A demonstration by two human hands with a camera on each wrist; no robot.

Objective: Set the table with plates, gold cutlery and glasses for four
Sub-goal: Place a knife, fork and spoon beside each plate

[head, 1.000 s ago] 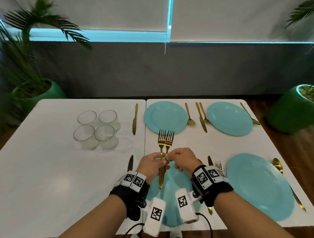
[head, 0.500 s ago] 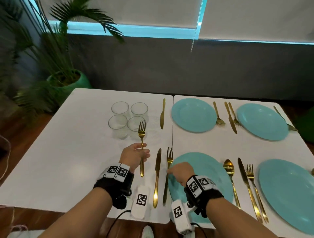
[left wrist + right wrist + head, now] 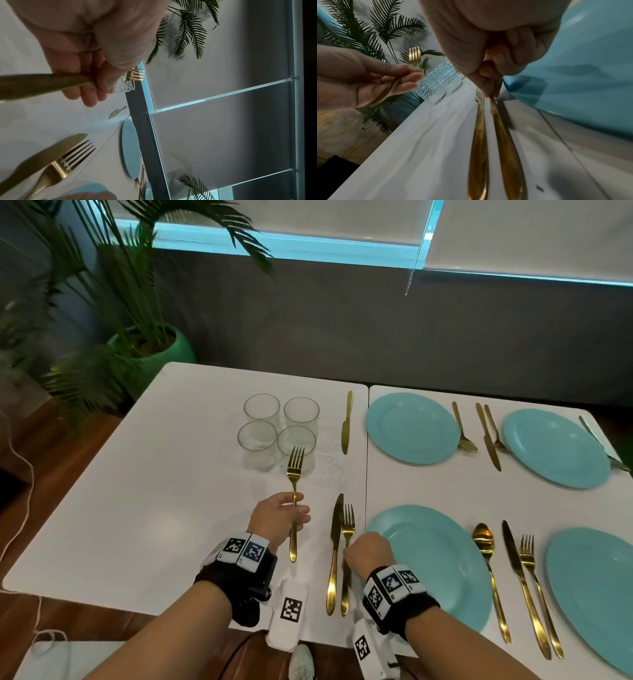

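**A:** What holds something here?

**B:** Four clear glasses (image 3: 279, 428) stand in a tight square on the left half of the white tabletop (image 3: 137, 508); all look empty. Four turquoise plates (image 3: 411, 428) lie on the right half, two far and two near, nothing on them. A green pot (image 3: 164, 350) beyond the far left corner holds a palm.

**A:** What is hidden or hard to read?

**B:** The nearest right plate is cut off by the picture's edge. The right hand (image 3: 370, 553) covers the near-left plate's rim and part of a fork's handle. The right wrist view is blurred low down, so the handles smear. The cutlery at the far right edge is too small to name.

**A:** And the hands?

**B:** The left hand (image 3: 279, 517) grasps a gold fork (image 3: 294, 498) mid-handle, fingers curled round it, raised over the tabletop. The fork's long axis runs away from the person, tines pointing toward the glasses. The right hand pinches the handle of a second gold fork (image 3: 348, 529), which lies on the tabletop just beside a gold knife (image 3: 335, 546), left of the near plate. Both lie lengthwise, tines and blade tip pointing away from the person, handles toward the near edge.
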